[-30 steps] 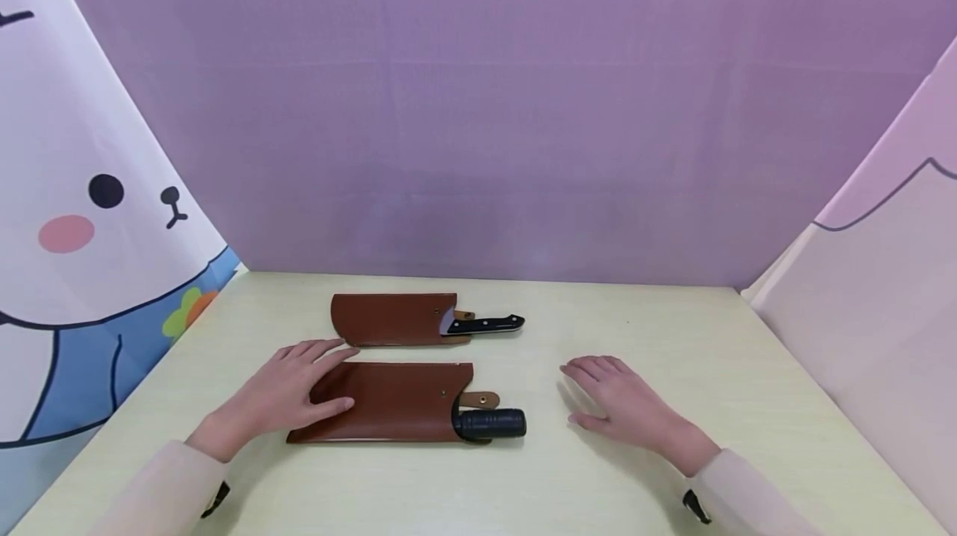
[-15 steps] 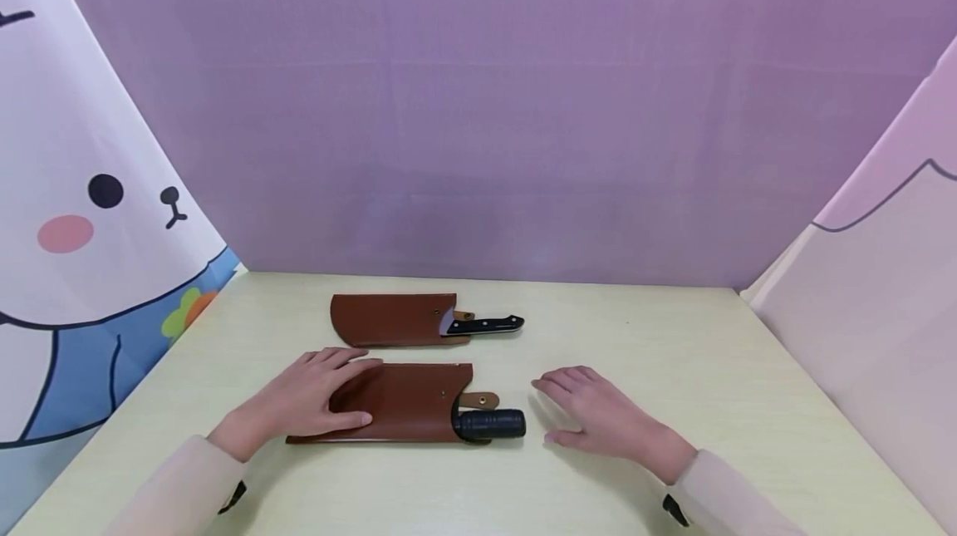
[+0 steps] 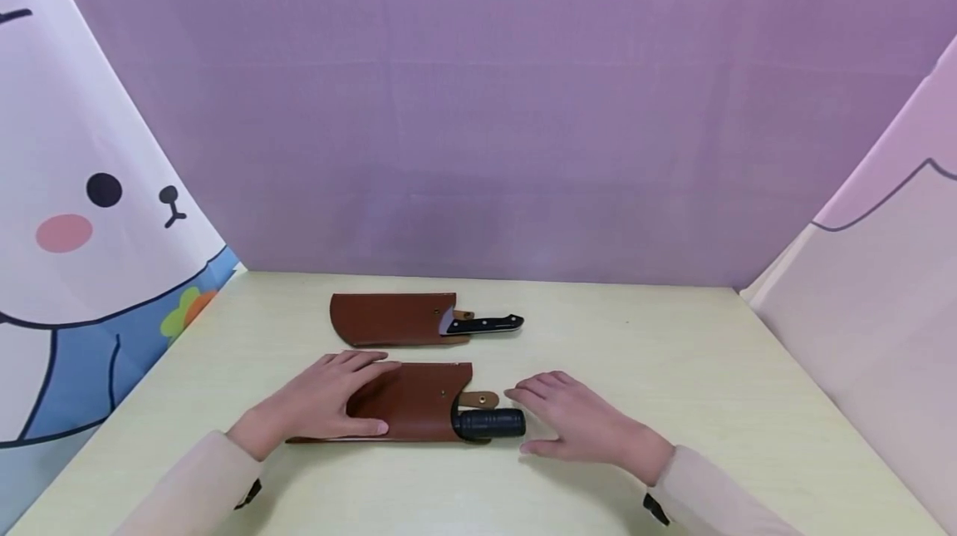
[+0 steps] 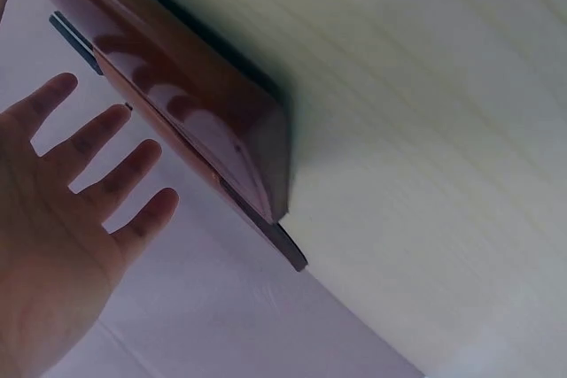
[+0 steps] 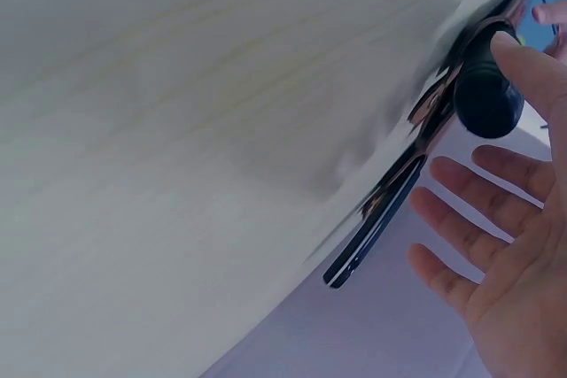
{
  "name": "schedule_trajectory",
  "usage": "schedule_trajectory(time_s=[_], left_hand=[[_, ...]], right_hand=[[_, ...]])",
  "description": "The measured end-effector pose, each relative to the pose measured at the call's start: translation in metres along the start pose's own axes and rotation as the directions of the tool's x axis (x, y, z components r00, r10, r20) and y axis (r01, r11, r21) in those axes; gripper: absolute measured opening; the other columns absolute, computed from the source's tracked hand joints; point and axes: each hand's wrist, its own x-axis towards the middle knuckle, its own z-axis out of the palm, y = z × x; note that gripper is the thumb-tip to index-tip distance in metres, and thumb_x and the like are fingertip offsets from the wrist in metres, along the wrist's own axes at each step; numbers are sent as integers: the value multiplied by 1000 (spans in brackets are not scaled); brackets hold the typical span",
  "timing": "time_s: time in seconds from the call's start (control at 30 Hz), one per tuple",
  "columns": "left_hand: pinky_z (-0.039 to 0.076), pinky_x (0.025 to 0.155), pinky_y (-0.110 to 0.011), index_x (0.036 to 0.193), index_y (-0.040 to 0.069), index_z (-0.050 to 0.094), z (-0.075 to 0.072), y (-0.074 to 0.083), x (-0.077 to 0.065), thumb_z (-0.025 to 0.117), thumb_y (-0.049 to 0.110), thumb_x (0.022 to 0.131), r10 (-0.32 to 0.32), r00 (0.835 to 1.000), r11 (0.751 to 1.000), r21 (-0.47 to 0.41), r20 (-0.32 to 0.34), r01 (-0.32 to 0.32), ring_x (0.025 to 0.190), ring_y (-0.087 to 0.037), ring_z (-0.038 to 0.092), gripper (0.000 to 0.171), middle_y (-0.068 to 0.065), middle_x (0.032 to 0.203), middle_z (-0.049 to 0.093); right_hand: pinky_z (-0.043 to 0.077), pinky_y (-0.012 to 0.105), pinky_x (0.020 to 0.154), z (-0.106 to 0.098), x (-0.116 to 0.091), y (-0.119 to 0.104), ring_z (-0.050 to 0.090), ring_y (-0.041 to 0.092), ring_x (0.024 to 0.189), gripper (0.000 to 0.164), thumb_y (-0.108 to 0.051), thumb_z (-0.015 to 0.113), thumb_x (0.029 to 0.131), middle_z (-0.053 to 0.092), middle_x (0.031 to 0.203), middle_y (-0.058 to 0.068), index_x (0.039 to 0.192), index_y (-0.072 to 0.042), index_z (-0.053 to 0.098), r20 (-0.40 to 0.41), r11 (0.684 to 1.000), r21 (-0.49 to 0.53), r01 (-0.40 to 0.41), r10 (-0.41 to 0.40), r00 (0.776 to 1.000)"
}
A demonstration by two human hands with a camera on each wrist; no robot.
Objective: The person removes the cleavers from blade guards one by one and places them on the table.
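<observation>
Two brown leather blade sheaths lie on the table. The nearer sheath (image 3: 422, 403) has a thick, round black handle (image 3: 491, 423) sticking out to the right; its blade is hidden inside. Over that sheath's left part hovers my left hand (image 3: 325, 395), fingers spread; the left wrist view shows its fingertips apart from the leather. My right hand (image 3: 579, 424) is just right of the black handle, with thumb and fingers parted and holding nothing. Behind, the farther sheath (image 3: 392, 318) covers most of a knife whose riveted black handle (image 3: 486, 325) points right.
Brown snap straps, one on the nearer sheath (image 3: 478, 400) and one on the farther, stick out beside the handles. The pale wooden table (image 3: 658, 336) ends at a purple cloth backdrop (image 3: 478, 120). Printed cloth with a cartoon animal (image 3: 105, 270) hangs at the left.
My left hand has moved right, farther over the nearer sheath. My right hand has come left, up close to the thick black handle. Both sheaths have stayed in place.
</observation>
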Motion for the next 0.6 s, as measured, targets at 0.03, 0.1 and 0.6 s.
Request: schedule_trajectory(time_s=[0.03, 0.1, 0.6], left_hand=[[34, 97, -54, 138, 29, 40, 0, 1, 1, 51, 75, 71, -1, 1000, 1000, -6, 7, 1, 126, -26, 40, 81, -2, 139, 43], [34, 97, -54, 139, 30, 39, 1, 2, 2, 51, 76, 70, 0, 1000, 1000, -10, 18, 0, 127, -25, 39, 83, -1, 140, 41], [33, 96, -58, 142, 29, 32, 8, 12, 8, 54, 77, 66, 66, 997, 998, -20, 37, -66, 129, -30, 37, 93, -5, 143, 37]], right_hand=[[40, 37, 97, 0, 1, -1, 52, 17, 113, 63, -52, 60, 81, 57, 121, 0, 129, -13, 49, -2, 1000, 3, 7, -7, 1000], [41, 37, 97, 1, 4, -2, 52, 17, 113, 62, -51, 59, 82, 57, 121, 0, 129, -12, 49, -7, 1000, 7, 21, -21, 1000], [45, 33, 91, 6, 28, -16, 56, 12, 102, 52, -43, 60, 85, 60, 112, -2, 127, -13, 50, -50, 992, 62, 110, -107, 993]])
